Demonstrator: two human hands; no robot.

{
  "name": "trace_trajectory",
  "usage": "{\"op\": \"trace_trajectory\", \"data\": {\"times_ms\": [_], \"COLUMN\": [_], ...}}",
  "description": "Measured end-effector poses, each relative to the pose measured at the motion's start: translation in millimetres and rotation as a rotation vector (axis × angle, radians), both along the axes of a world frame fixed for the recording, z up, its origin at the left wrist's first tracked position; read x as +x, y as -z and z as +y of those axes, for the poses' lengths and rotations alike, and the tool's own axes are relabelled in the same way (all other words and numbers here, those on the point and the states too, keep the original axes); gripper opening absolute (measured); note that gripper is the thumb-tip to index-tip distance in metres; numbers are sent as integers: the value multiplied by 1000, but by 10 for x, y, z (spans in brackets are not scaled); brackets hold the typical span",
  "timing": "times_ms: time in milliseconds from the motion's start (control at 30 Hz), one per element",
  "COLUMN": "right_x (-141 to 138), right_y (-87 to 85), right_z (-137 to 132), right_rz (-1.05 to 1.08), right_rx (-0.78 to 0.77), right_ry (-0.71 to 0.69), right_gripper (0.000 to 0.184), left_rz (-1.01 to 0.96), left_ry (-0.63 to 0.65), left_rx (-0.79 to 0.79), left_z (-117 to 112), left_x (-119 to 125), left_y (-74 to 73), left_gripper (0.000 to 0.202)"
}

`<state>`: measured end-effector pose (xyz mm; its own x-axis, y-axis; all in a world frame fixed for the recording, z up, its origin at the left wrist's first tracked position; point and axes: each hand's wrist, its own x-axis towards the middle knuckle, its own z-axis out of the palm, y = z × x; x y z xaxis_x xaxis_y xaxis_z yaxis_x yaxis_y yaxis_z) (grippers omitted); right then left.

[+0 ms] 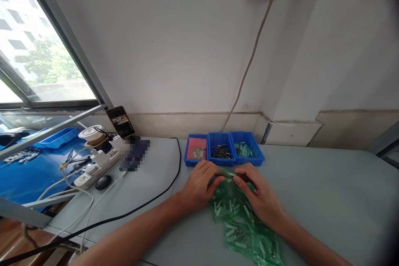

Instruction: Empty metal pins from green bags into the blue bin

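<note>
A green see-through plastic bag (241,222) full of small white and metal parts lies on the grey table (327,199). My left hand (199,185) pinches the bag's far end from the left, fingers curled on the plastic. From the right, my right hand (260,193) grips the same end, its fingers closed on the bag. Just beyond my hands stand three small blue bins: the left bin (195,150) holds a pink sheet and a few parts, the middle bin (221,149) dark metal pins, the right bin (247,148) greenish parts.
A black cable (149,201) curves across the table's left side. A white power strip (96,166) with plugs, a propped phone (121,121) and a round black object (103,182) sit at the left. A window and a blue tray (59,137) lie beyond. A wall cable (249,66) hangs behind the bins.
</note>
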<state>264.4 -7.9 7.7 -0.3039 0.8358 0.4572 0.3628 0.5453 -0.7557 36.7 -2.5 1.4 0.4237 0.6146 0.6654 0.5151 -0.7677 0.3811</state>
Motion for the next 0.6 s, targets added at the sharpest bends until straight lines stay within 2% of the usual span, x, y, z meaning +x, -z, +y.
{"op": "trace_trajectory", "data": {"times_ms": [267, 600], "right_x": [25, 13], "right_y": [-14, -21], "right_z": [-22, -52], "right_rz": [-17, -32], "right_rx": [5, 30], "right_ry": [-12, -44], "right_gripper": [16, 15], "left_rz": [23, -5], "left_ry": [34, 65], "left_rx": [-42, 13], "left_z": [-20, -14], "left_x": [-7, 11], "left_y": [-45, -45], "left_gripper": [19, 14]}}
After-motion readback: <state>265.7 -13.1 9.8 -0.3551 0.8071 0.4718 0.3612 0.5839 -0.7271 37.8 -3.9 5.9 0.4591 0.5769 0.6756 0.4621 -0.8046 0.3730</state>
